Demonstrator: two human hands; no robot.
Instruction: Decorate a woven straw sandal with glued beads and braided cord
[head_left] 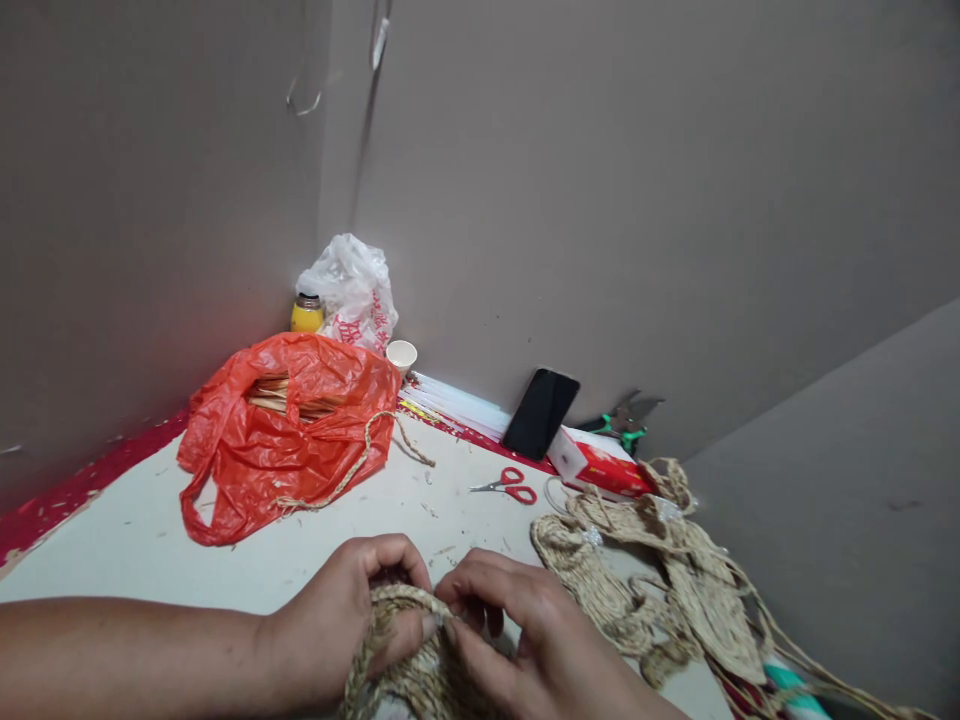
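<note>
Left hand: the left hand (341, 625) sits at bottom centre of the frame, forearm coming in from the left edge, fingers curled shut on the braid (397, 598).
Right hand: the right hand (536, 640) is just right of it, thumb and fingertips pinching the same braid; the two hands nearly touch.
Braid: a pale straw plait arches between the hands and coils below them, partly cut off by the bottom edge.
Progress: the coil looks partly made, a judgement only; how much is worked cannot be told, since the hands cover it.
Done pieces: a heap of woven pieces (637, 590) lies lower right, near the right hand, with long cords trailing toward the corner of the frame.
Stock: a red bag (285, 450), left of centre, holds straw strips, and a plaited cord (352, 468) hangs out of it.
Surface: the pale surface (150, 545) is flecked with straw bits.
Open room: there is bare surface between the hands and the red bag, and at lower left.
Tools: red scissors (510, 487) lie at centre, well beyond the hands; the pliers (622, 415) are farther back.
Back row: a phone (540, 412) leans on the wall beside a red box (604, 467); a cup (401, 354), bottle (306, 313) and white bag (352, 290) stand in the corner.
Edges: brown walls (675, 200) close the back and left; the surface's edge falls away at right, just past the woven pieces.
</note>
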